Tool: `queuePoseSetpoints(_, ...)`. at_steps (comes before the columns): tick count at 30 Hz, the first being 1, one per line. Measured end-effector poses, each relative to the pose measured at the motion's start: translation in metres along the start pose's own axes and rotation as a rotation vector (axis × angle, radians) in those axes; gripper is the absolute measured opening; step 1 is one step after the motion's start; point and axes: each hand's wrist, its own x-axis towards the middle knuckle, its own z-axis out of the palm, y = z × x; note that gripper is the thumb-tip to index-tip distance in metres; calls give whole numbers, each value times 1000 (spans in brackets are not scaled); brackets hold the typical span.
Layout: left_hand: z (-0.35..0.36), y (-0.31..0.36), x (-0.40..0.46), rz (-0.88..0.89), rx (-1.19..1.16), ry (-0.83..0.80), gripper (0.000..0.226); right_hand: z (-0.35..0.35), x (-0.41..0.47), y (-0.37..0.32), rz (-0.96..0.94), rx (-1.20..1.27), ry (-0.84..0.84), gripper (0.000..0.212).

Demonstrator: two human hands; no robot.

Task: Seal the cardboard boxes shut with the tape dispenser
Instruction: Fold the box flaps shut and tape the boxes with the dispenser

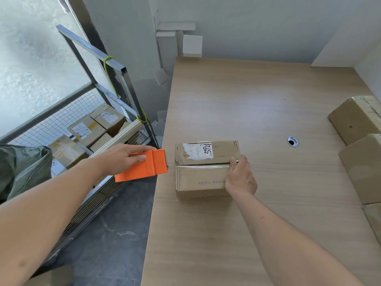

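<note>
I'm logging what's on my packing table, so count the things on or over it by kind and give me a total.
Cardboard boxes on the table: 4, one under my right hand at, three by the right edge
Orange tape dispenser in my left hand: 1
Total: 5

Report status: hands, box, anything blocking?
Left hand grips orange tape dispenser off table edge. Right hand pins tape on box. Nothing blocking.
</note>
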Motion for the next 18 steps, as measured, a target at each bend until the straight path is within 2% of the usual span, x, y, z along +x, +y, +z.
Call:
queuePoseSetpoints(3,5,1,2,12,1,-43,39,-8,2,3,-49,-107,8,60)
queuePoseSetpoints(8,26,15,-3,83,-4,-101,45,-18,4,-8,-76,-417,193,56)
queuePoseSetpoints(11,38,24,-7,126,-26,-92,47,-11,-11,-37,-120,-403,137,63)
queuePoseSetpoints(14,47,19,-8,151,-60,-82,46,10,-41,-58,-202,-202,69,67)
queuePoseSetpoints(15,47,18,-8,159,-67,-74,46,17,-47,-60,-204,-165,35,72)
queuePoseSetpoints(18,48,21,-9,165,-87,-66,46,26,-49,-58,-192,-262,-59,109)
